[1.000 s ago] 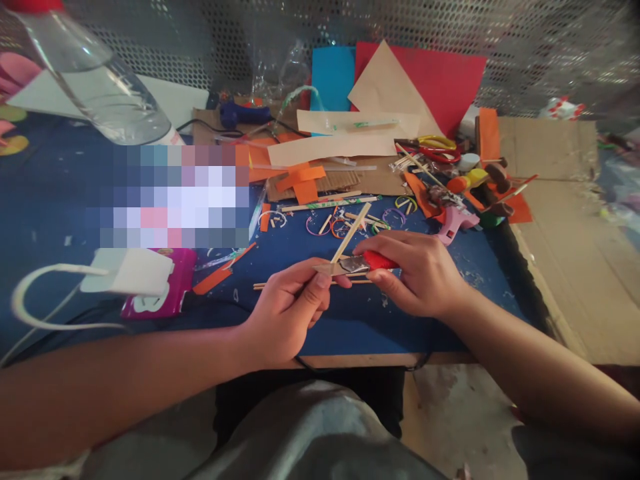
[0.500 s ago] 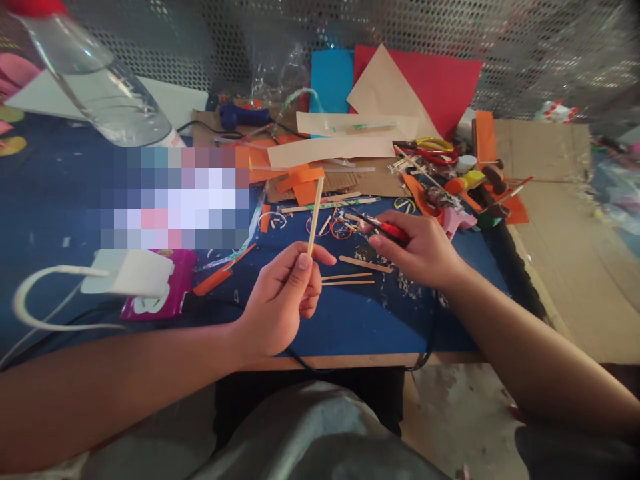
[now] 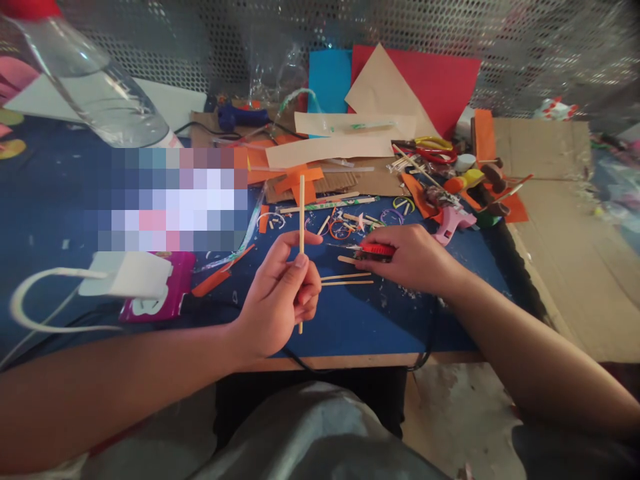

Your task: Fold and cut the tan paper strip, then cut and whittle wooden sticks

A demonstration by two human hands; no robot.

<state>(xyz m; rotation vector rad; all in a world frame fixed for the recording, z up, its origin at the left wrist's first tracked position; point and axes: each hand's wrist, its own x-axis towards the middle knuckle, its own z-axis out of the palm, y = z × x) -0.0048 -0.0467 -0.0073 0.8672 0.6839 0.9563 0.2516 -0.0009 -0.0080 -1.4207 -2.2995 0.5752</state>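
Pinched between the thumb and fingers of my left hand (image 3: pixel 287 287), a thin wooden stick (image 3: pixel 302 213) stands nearly upright, its lower end showing below the fist. My right hand (image 3: pixel 417 257) is closed round a red-handled cutter (image 3: pixel 377 249), whose thin pointed blade is directed left toward the stick without touching it. On the blue tabletop between the hands lie two thin sticks (image 3: pixel 347 280). A flat craft stick (image 3: pixel 346 259) is partly covered by the right hand.
Coloured rings (image 3: pixel 340 229) and scraps litter the middle. A pink glue gun (image 3: pixel 453 223) and scissors (image 3: pixel 433 145) lie at right. Paper strips (image 3: pixel 340 150) and a blue-handled tool (image 3: pixel 243 117) are behind. At left stand a water bottle (image 3: pixel 117 100) and a white charger (image 3: pixel 127 273) on a magenta block.
The stick in my left hand has turned more upright and shifted slightly left. My right hand has come down, with the cutter now pointing more level to the left.
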